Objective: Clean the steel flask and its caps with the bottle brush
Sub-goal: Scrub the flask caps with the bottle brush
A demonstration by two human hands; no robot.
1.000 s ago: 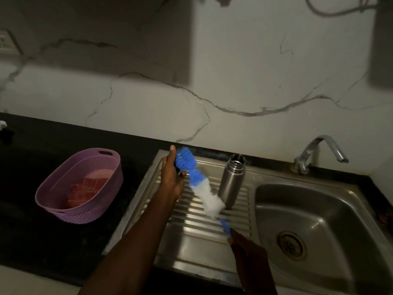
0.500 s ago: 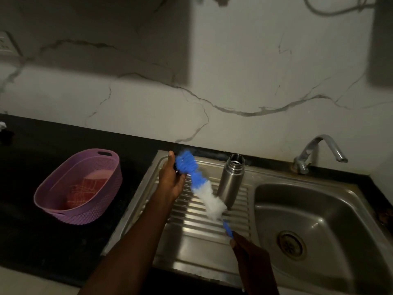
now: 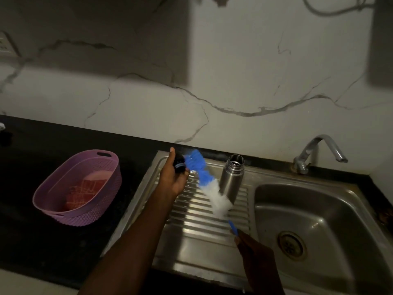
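The steel flask [image 3: 231, 177] stands upright and uncapped on the ribbed drainboard [image 3: 191, 228]. My left hand [image 3: 173, 176] holds a small dark cap [image 3: 179, 162] above the drainboard's back left part. My right hand [image 3: 255, 254] grips the blue handle of the bottle brush [image 3: 212, 188]. The brush slants up to the left; its blue bristle tip lies against the cap and its white bristles pass just left of the flask.
The sink basin [image 3: 331, 205] with its drain [image 3: 290, 244] lies to the right, and the tap [image 3: 316, 152] stands behind it. A purple basket [image 3: 102, 207] holding a reddish cloth sits on the black counter at the left.
The brush tip has shifted slightly against the cap in my left hand. The dark cap now shows more plainly in my fingers. The flask has stayed in place.
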